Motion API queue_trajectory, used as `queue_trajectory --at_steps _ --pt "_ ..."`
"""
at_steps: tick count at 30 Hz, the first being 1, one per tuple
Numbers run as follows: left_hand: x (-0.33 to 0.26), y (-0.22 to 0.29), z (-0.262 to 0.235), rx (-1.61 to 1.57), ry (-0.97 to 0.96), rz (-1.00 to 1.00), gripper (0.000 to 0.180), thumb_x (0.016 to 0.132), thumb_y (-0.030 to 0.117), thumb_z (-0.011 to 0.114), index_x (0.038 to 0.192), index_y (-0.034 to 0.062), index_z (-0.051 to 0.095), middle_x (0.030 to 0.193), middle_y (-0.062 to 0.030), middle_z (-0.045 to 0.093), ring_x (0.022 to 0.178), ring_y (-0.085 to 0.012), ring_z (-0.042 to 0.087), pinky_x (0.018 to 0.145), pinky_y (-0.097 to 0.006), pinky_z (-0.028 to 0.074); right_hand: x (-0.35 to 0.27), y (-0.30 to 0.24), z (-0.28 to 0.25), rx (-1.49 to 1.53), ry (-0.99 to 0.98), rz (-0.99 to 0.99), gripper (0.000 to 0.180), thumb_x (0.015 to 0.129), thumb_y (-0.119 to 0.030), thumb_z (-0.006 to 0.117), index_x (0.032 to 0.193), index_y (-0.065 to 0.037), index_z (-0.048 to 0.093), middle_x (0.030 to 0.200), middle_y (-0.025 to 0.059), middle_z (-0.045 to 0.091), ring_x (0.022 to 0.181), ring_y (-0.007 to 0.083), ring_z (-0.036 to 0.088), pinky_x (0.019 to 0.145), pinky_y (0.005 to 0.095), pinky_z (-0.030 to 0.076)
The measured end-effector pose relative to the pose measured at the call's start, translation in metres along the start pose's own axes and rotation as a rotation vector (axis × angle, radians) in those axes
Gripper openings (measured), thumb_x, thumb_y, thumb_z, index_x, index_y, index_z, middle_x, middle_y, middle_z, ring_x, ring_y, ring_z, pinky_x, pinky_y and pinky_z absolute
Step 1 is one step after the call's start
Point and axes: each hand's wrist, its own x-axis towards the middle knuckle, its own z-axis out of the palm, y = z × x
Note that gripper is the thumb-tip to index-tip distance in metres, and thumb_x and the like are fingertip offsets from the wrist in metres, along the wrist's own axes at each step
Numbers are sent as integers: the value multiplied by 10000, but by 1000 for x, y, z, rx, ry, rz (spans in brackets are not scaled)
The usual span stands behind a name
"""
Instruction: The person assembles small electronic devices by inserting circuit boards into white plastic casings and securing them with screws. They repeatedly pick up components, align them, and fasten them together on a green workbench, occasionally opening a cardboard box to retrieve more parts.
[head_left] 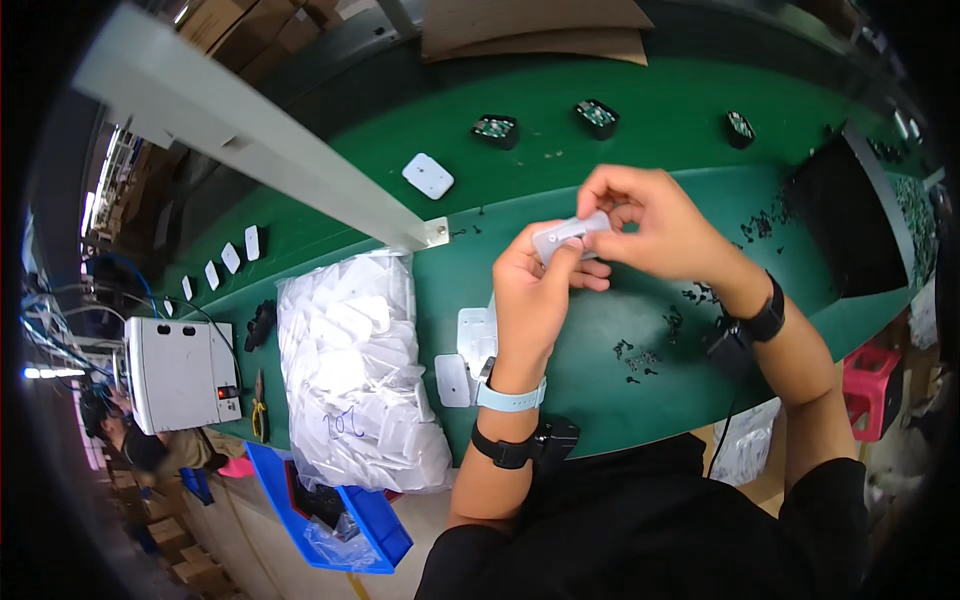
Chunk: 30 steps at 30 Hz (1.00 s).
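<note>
Above the middle of the green bench, my left hand (538,290) holds a small white plastic cover (556,236), thumb on top and fingers beneath. My right hand (655,228) pinches at the cover's right end with thumb and fingers. Whether a small part is also between those fingertips is hidden. More white covers (452,380) lie beside my left wrist, partly behind it. Small black pieces (637,357) that look like screws or clips are scattered below and right of my hands.
A clear bag of white covers (350,370) lies left, near pliers (260,405) and a white box-shaped device (175,375). Black housings with circuit boards (597,118) and a white cover (428,176) sit at the back. A metal post (270,130) stands left; a black bin (850,215) right.
</note>
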Motion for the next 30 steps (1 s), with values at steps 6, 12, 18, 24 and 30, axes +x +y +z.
queue_trajectory --at_steps 6,12,18,24,30 --pt "-2 16 -25 -245 238 237 207 990 89 543 1094 -84 588 969 -162 682 784 -255 719 704 -343 617 100 -3 8 148 -340 63 331 842 -95 757 1122 -33 591 1047 24 608 942 112 592 815 253 492" --pt "13 0 -14 -446 361 315 202 992 95 555 1094 -78 570 1004 -158 660 847 -284 721 759 -365 619 147 107 -6 -1015 264 -181 667 688 -327 859 1256 -131 570 1312 201 491 1174 382 509 969 493 455" --pt "7 5 -27 -495 384 327 185 988 73 551 1089 -81 569 988 -179 658 821 -288 711 752 -357 620 171 90 19 -792 241 -334 330 812 -221 731 1128 -134 686 975 188 662 976 389 594 889 487 479" --pt "7 -7 -25 -534 218 189 171 934 84 592 1039 -50 570 998 -160 650 853 -267 686 751 -320 609 76 31 -15 -126 242 -142 283 905 -180 649 1161 -79 586 896 33 581 844 120 548 729 292 463" --pt "2 -16 -12 -381 156 93 139 943 59 569 1051 -28 586 930 -133 666 747 -219 642 631 -300 506 -22 44 -39 375 144 -186 232 905 -93 551 1136 -97 528 958 -21 529 853 87 502 765 253 450"
